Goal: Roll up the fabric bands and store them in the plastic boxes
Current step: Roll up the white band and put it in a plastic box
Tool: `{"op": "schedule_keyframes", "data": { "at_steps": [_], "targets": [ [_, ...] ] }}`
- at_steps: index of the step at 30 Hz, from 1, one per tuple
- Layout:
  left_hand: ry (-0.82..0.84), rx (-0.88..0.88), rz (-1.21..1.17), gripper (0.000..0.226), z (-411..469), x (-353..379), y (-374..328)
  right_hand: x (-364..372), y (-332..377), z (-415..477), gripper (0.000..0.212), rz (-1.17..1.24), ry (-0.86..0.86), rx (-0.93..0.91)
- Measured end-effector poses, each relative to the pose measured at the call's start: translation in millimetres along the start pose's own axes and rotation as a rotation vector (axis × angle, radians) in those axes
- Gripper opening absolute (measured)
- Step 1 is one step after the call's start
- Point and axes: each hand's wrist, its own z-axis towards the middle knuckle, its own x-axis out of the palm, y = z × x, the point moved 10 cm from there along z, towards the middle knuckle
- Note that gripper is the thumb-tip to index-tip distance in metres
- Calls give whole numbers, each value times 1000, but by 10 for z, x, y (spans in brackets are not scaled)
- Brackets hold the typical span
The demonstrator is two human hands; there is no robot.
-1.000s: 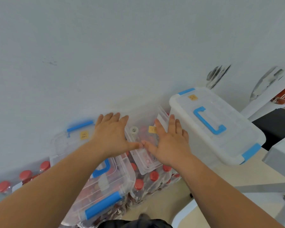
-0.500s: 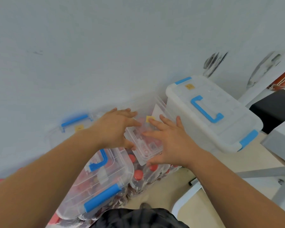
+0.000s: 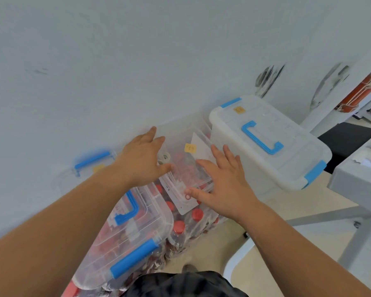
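Our left hand (image 3: 140, 160) and right hand (image 3: 224, 185), fingers spread wide, touch the small clear box (image 3: 185, 168) from both sides. It lies tilted on the red-capped bottles (image 3: 196, 214), so it may slip from our flat fingers.

small clear box (image 3: 187, 173) against the wall, yellow label (image 3: 190, 148) on its lid. left hand (image 3: 141, 159) at its left side, right hand (image 3: 225, 187) over the lid, fingers of both straight. box sits on red-capped bottles (image 3: 196, 214), between a clear blue-handled box (image 3: 137, 232) and a larger white box (image 3: 266, 146).
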Motion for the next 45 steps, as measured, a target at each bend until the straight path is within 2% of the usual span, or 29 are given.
{"op": "schedule_keyframes", "data": {
  "at_steps": [5, 8, 11, 13, 17, 19, 21, 23, 25, 27, 31, 36, 40, 42, 45],
  "targets": [
    [48, -36, -31, 129, 40, 39, -35, 19, -6, 63, 107, -47, 32, 88],
    [40, -23, -28, 137, 46, -14, -41, 4, -2, 77, 115, -53, 43, 86],
    [26, 2, -96, 128, 23, -43, -32, -5, 24, 72, 111, -83, 13, 61],
    [5, 21, -154, 114, 6, -53, -27, 12, 63, 77, 105, -97, -9, 37],
    [-49, 33, -203, 82, -30, -65, -3, 56, 183, 66, 71, -186, -105, -75],
    [-71, 50, -227, 83, -63, -72, 14, 65, 215, 29, 57, -172, -155, -141],
    [-56, 84, -245, 95, -122, -70, 10, 41, 245, -30, 52, -148, -217, -227],
    [-15, 122, -235, 103, -201, -62, -24, 7, 270, -104, 51, -110, -264, -312],
    [-8, 122, -219, 100, -266, -66, -36, -4, 266, -160, 52, -72, -268, -360],
    [-34, 103, -176, 94, -296, -67, -30, 63, 270, -207, 53, -105, -233, -407],
    [-53, 64, -122, 85, -289, -68, -20, 211, 296, -230, 69, -180, -139, -452],
    [-31, 27, -105, 85, -276, -76, 7, 190, 303, -191, 68, -151, -72, -361],
    [-25, -4, -130, 84, -284, -60, 39, 194, 183, -126, 72, -120, -83, -123],
    [-6, 11, -90, 85, -271, -42, -23, 215, 121, -91, 82, -110, -78, -12],
    [14, 37, -10, 101, -245, -5, -121, 258, 110, -50, 95, -113, -57, 55]
  ]
}}
